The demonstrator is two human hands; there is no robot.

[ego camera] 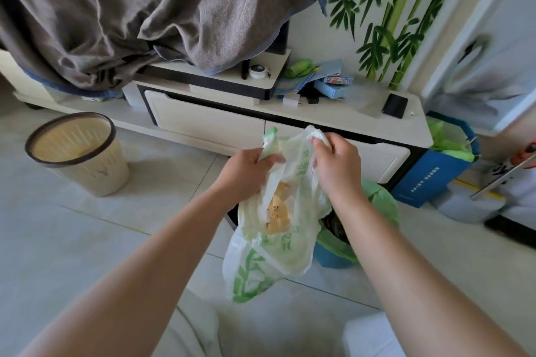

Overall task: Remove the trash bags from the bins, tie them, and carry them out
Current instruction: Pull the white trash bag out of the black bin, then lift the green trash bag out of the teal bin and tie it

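Cloth [139,9], grey and heavily creased, hangs in thick folds over the top of a low white cabinet [208,122] with rounded drawer fronts and black edging. Pale glossy tiles [87,226] cover the floor. On them, left of the cabinet, stands a round cream bin [84,159] with slatted plastic walls and a dark rim, no liner in it. A second bin [374,211], blue with a crumpled green liner, sits on the floor just beside and partly behind the bag. Against the cabinet's right end leans a blue box [435,174] stuffed with green plastic.

Held up between both arms is the bag [269,243], thin translucent white film printed with green leaves, sagging in soft wrinkles round something yellow inside. The left hand [249,171] is closed in a fist round one bunched handle; the right hand [336,165] pinches the other twisted handle between fingertips and thumb. A flat black phone [395,105] lies on the cabinet top.
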